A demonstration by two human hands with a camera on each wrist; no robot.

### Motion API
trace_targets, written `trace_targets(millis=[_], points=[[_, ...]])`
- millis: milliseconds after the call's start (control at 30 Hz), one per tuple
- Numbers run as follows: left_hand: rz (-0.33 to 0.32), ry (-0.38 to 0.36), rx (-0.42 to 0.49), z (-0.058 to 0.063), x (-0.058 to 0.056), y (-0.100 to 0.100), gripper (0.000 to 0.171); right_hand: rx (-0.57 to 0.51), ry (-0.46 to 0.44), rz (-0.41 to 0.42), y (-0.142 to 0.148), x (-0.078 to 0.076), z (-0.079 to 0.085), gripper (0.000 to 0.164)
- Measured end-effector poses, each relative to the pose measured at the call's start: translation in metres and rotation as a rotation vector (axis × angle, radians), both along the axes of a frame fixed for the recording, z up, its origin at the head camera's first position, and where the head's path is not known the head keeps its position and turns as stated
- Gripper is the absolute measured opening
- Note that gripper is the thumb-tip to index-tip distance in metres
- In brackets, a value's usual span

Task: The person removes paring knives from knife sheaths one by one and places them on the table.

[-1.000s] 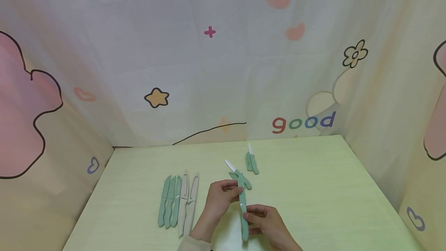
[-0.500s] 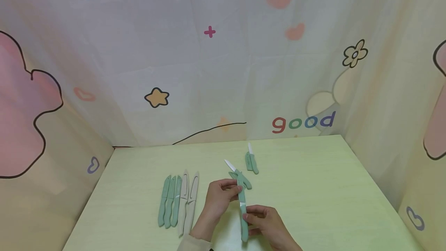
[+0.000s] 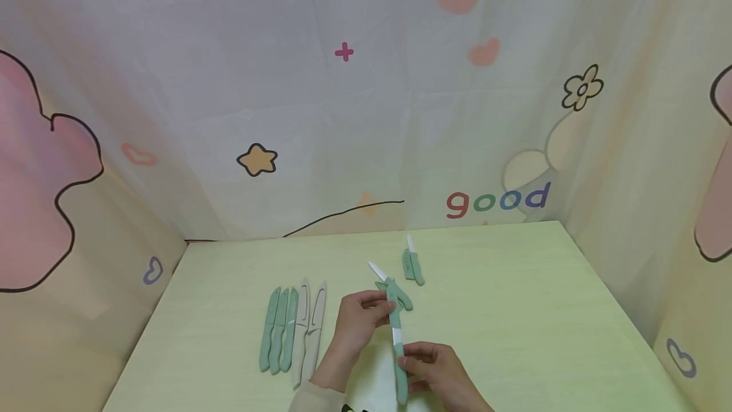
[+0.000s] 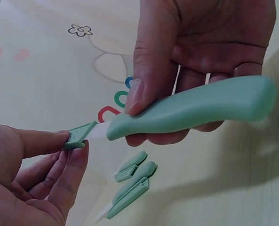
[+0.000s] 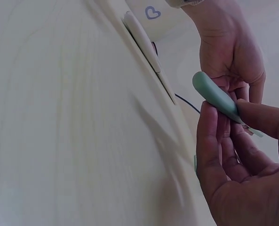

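Note:
Between my hands, above the table, is a green-handled knife (image 3: 401,380) with its white blade (image 3: 397,336) partly out of a green sheath (image 4: 80,135). My left hand (image 3: 357,322) pinches the sheath between thumb and fingers. The handle is held by my right hand (image 3: 440,370), thumb on one side and fingers on the other. In the right wrist view, the handle (image 5: 217,98) points back past my fingers. Just beyond the sheath lies an unsheathed green knife (image 3: 405,298) with a loose sheath beside it, partly hidden. Farther back rests another bare-bladed knife (image 3: 419,270) against its sheath (image 3: 408,265).
Left of my left hand, several sheathed knives lie side by side: green ones (image 3: 280,332) and two beige ones (image 3: 311,342). They rest on a pale wooden table (image 3: 515,310). Printed cloth (image 3: 366,113) walls in the back and sides.
My right hand has drawn the handle slightly toward me and my left hand has shifted slightly away with the sheath. More white blade shows between them. The knives on the table stay put.

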State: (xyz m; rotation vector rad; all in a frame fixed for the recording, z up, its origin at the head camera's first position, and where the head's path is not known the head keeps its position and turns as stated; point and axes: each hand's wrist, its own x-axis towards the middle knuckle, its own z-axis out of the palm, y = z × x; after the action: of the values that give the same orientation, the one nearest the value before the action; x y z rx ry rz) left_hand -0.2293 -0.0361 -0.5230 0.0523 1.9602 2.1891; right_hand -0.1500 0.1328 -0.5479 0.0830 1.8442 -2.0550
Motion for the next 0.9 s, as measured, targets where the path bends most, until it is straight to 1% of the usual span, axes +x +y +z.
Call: trace_targets(millis=[133,233,433,633,700,900], points=[[0.000,0.002,0.000,-0.001,-0.003,-0.001,0.026,0.005,-0.014,0.028,0.001,0.003,-0.004,0.040],[0.001,0.011,-0.009,0.001,-0.004,-0.003,0.026,0.026,-0.025,0.040,0.002,0.005,-0.006,0.040],[0.023,0.010,-0.014,0.003,-0.005,-0.005,0.028,0.052,-0.049,0.038,0.002,0.010,-0.008,0.039],[0.051,0.032,-0.016,0.005,-0.006,-0.006,0.028,0.088,-0.073,0.040,0.003,0.013,-0.010,0.038],[0.056,0.029,-0.017,0.006,-0.006,-0.007,0.027,0.097,-0.082,0.040,0.003,0.014,-0.011,0.038],[0.064,0.023,-0.008,0.005,-0.007,-0.009,0.026,0.074,-0.075,0.049,0.006,0.014,-0.013,0.037]])
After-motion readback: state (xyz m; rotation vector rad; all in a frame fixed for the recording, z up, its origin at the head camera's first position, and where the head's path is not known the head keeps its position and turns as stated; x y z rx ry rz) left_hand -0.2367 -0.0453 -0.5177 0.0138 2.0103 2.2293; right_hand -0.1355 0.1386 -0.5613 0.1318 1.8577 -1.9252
